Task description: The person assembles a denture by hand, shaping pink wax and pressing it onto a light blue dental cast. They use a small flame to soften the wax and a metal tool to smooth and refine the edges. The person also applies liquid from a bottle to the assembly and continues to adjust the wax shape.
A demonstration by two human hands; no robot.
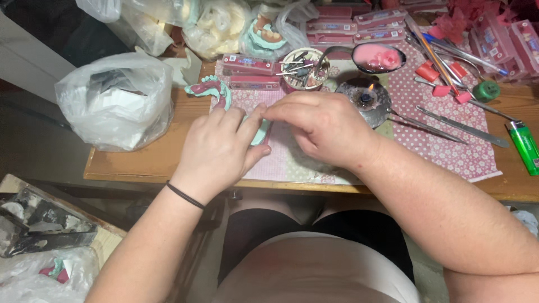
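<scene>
Flanking both hands [269, 137]: white bag [115, 101] left, apparently pink flat boxes [337, 25] behind.

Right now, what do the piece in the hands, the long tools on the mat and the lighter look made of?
Piece held by left hand and right hand: matte mint-green, probably plaster or stone, mostly hidden. Long tools: grey with bright glints, likely steel. Lighter: glossy translucent green body, likely plastic, with a metal top.
</scene>
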